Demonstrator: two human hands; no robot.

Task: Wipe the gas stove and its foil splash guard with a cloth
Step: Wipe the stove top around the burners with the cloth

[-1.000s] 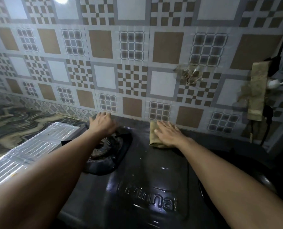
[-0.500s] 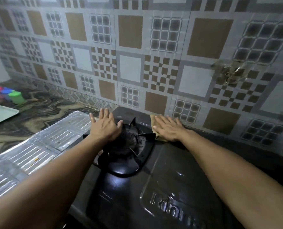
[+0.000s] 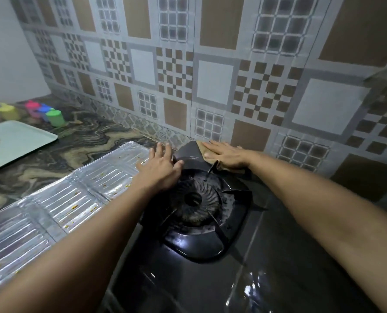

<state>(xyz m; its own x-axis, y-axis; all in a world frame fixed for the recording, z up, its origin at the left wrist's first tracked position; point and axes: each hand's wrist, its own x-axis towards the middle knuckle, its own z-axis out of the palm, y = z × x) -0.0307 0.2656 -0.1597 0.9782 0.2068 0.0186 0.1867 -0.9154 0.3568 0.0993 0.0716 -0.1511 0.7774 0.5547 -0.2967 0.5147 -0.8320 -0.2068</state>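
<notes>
The black gas stove [image 3: 267,263] fills the lower right, with its left burner and pan support [image 3: 194,199] in the middle. My right hand [image 3: 227,153] lies flat on a tan cloth [image 3: 221,166] at the stove's back edge, next to the tiled wall. My left hand [image 3: 162,168] rests palm down, fingers spread, on the burner's back left corner. The silver foil splash guard [image 3: 59,199] lies flat on the counter left of the stove, dotted with yellow food bits.
A pale green tray [image 3: 18,141] with some food sits at the far left on the marbled counter [image 3: 79,141]. Several small coloured containers [image 3: 42,112] stand behind it. The patterned tile wall [image 3: 210,75] rises right behind the stove.
The view has swung left. My right hand has slid the cloth left along the stove's back edge to behind the left burner. My left hand stays at the burner's back left.
</notes>
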